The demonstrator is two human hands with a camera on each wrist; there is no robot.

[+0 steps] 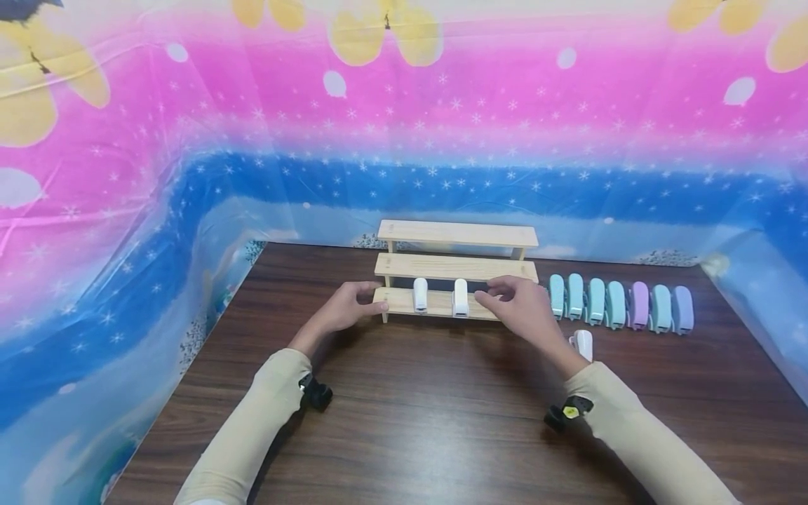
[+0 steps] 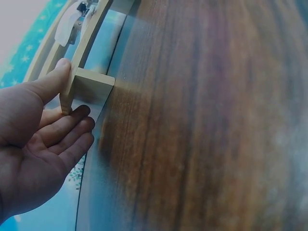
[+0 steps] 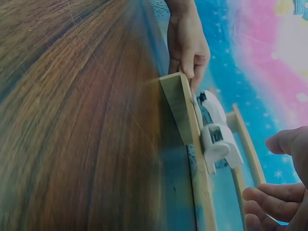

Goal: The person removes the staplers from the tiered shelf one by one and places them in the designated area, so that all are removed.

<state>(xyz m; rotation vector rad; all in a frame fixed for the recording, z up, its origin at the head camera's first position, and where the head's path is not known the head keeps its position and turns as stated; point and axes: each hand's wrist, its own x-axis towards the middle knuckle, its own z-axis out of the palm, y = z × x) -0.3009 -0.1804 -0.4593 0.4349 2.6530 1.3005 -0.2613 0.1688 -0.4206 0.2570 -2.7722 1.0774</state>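
A three-step wooden display rack [image 1: 456,266] stands towards the back of the table. Two small white staplers, a left one [image 1: 419,295] and a right one [image 1: 460,298], stand upright side by side on its lowest step. My left hand [image 1: 346,306] pinches the left end of that step, thumb on the board and fingers round its end, as the left wrist view shows. Over the step's right part is my right hand [image 1: 524,312], thumb and fingers apart and holding nothing, just right of the right white stapler. In the right wrist view its fingers [image 3: 274,202] are apart from both staplers.
Right of the rack stands a row of several staplers, among them a teal one [image 1: 574,297], a purple one [image 1: 639,306] and a lavender one [image 1: 682,310]. Another white stapler [image 1: 584,344] is partly hidden by my right wrist. A patterned cloth [image 1: 404,126] hangs behind the table [image 1: 429,421].
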